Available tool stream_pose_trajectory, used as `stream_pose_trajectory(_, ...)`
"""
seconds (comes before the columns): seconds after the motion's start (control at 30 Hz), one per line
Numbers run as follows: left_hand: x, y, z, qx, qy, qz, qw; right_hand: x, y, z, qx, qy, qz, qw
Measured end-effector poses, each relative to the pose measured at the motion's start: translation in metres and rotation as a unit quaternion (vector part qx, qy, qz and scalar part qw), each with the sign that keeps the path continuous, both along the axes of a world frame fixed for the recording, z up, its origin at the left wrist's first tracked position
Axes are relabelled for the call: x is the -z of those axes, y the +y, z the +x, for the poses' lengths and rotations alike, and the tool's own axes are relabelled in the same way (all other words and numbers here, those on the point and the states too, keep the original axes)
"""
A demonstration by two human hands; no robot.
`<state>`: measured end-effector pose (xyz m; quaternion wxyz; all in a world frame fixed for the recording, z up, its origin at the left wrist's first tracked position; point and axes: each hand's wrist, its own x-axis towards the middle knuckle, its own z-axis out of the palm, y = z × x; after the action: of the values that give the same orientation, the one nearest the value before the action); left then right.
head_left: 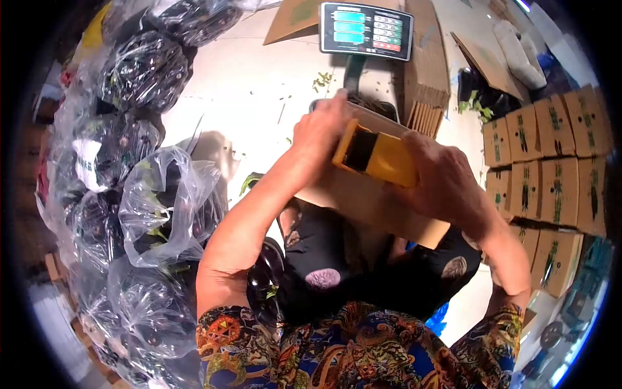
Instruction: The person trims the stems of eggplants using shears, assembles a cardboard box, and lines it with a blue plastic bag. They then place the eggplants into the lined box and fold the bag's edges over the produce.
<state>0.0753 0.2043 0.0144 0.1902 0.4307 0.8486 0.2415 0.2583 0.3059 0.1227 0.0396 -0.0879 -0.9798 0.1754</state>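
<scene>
My right hand (440,172) is closed around a yellow tape dispenser (389,159) with a dark opening at its left end. The dispenser is over the top of a cardboard box (389,217), which stands between my knees. My left hand (322,129) grips the far left part of the box, its fingers slightly blurred. Part of the box's top is hidden under the dispenser and my right hand.
A scale with a lit display (366,31) stands ahead, beside flattened cardboard (427,71). Clear plastic bags of dark eggplants (146,71) line the left side. An open bag (168,207) sits near my left arm. Stacked cartons (541,162) stand on the right.
</scene>
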Motion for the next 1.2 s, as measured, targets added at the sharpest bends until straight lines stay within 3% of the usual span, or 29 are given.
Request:
stream_pose_trajectory(0.17,-0.013,0.004,0.004,-0.022,0.074,-0.091,0.993,-0.019,0.016,0.061,0.043,-0.048,-0.015,0.998)
stream_pose_trajectory(0.3,-0.01,0.008,0.004,-0.031,0.086,-0.099,0.991,-0.023,0.036,0.142,0.167,-0.103,-0.042,0.98)
stream_pose_trajectory(0.43,-0.007,0.004,0.004,-0.028,0.103,-0.062,0.992,0.014,0.056,0.199,0.208,-0.109,-0.045,0.971)
stream_pose_trajectory(0.7,-0.002,-0.001,-0.001,-0.009,0.099,-0.002,0.995,0.052,0.069,0.213,0.222,-0.043,-0.158,0.961)
stream_pose_trajectory(0.8,-0.006,-0.001,0.002,-0.006,0.107,0.005,0.994,0.083,0.068,0.222,0.216,0.036,-0.204,0.954)
stream_pose_trajectory(1.03,-0.01,0.002,0.007,0.0,0.103,0.009,0.995,0.165,0.078,0.238,0.187,0.085,-0.161,0.965)
stream_pose_trajectory(1.13,-0.013,0.003,0.006,-0.001,0.105,0.008,0.994,0.205,0.078,0.256,0.231,0.015,-0.139,0.963)
stream_pose_trajectory(1.2,-0.015,0.003,0.008,0.002,0.102,0.004,0.995,0.208,0.078,0.269,0.281,-0.021,-0.187,0.941)
